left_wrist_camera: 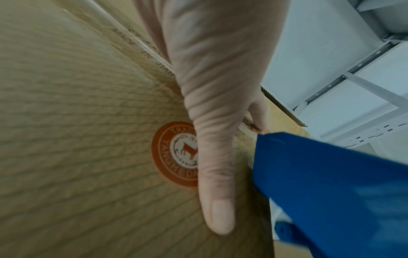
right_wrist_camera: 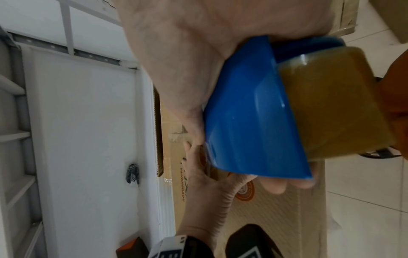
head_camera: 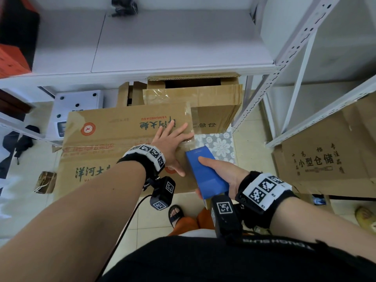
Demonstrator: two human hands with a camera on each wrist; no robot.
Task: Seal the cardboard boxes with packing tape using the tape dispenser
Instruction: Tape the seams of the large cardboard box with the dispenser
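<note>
Tiled floor under white shelving. The cardboard box lies there, stiff but light. Left hand, fingers flat and released, presses its right end. Right hand clenches the blue tape dispenser at that end; smooth plastic, probably slippery, so grip its body.

tape roll mostly behind blue dispenser, box print part-covered

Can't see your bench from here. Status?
Left hand flat on cardboard box. Right hand grips blue tape dispenser at box's edge. Nothing in the way.
</note>
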